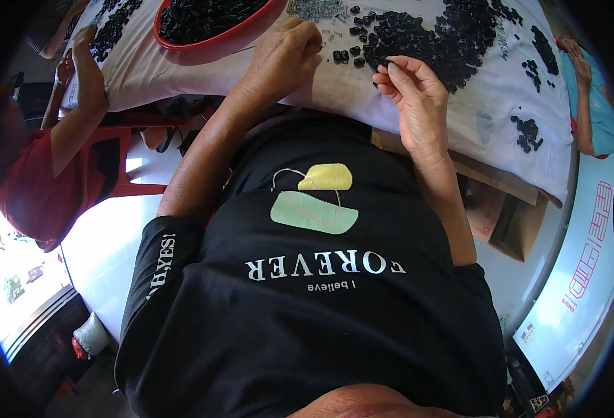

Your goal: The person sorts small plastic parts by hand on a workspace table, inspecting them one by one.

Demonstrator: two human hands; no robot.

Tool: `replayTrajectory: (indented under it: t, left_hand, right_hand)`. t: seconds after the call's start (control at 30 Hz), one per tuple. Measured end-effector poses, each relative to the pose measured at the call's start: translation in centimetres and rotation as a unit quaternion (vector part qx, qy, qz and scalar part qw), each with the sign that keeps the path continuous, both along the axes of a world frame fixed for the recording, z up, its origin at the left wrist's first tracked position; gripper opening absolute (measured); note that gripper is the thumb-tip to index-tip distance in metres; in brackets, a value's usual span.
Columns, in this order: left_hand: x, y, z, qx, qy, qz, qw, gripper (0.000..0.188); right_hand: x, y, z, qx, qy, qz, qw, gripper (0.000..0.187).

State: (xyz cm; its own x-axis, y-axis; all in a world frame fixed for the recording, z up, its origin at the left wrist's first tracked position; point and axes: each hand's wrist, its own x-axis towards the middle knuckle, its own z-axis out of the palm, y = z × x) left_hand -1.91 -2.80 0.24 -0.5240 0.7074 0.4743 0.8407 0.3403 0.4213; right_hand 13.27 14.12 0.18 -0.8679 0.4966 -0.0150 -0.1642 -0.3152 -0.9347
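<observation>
My left hand is closed, its fingers curled down over the white cloth between the red basin and a pile of small silvery metal pieces. Whatever it holds is hidden by the fingers. Thumb and forefinger of my right hand pinch a small dark piece, mostly covered by the fingertips, just above the near edge of a black heap. That heap is made of many small black plastic pieces. Several single black pieces stand apart at its left side, between my two hands.
Small black parts fill the basin. White cloth covers the table. Smaller black clusters lie at the right. A person in red sits at the left, another in teal at the right. An open cardboard box is below the table edge.
</observation>
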Motion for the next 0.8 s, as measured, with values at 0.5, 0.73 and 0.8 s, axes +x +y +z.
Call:
replayTrajectory:
  t: [0.5,0.73,0.8]
  left_hand:
    - [4.0,1.5,2.6,0.039,-0.255,-0.116,0.959,0.014]
    - [4.2,1.5,3.0,0.028,-0.257,-0.127,0.958,0.014]
    - [4.1,1.5,2.9,0.031,-0.268,-0.129,0.954,0.014]
  right_hand:
    - [0.1,-1.1,0.5,0.031,-0.045,0.052,0.997,0.013]
    - [0.1,-1.1,0.5,0.079,-0.051,0.060,0.994,0.013]
    - [0.1,-1.1,0.4,0.086,-0.052,0.062,0.993,0.013]
